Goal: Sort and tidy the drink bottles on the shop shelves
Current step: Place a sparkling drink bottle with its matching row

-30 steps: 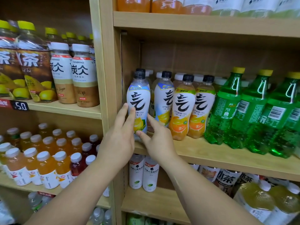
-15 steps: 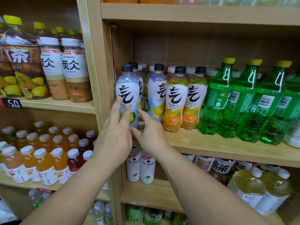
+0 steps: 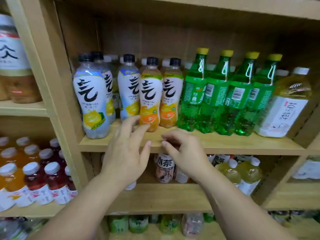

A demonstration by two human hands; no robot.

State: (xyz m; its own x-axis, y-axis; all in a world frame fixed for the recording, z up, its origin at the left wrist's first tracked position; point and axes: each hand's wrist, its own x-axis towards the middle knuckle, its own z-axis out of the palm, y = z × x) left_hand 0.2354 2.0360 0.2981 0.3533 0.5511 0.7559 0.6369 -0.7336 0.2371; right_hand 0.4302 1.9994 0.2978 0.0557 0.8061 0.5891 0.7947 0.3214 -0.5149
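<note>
Row alignment was judged in hand. At the shelf [image 3: 242, 144] front edge, left hand [image 3: 124, 153] fingers were spread, right hand [image 3: 185, 153] fingers loosely curled, nothing gripped; a grip on the orange-label bottle [image 3: 149, 94] was judged required next.

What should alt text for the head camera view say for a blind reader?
Two empty hands reach toward a wooden shop shelf: the left hand stretches its fingers at an orange-label bottle, the right hand hangs loosely curled beside it. Lemon-label bottles stand to the left, green bottles to the right.
</note>
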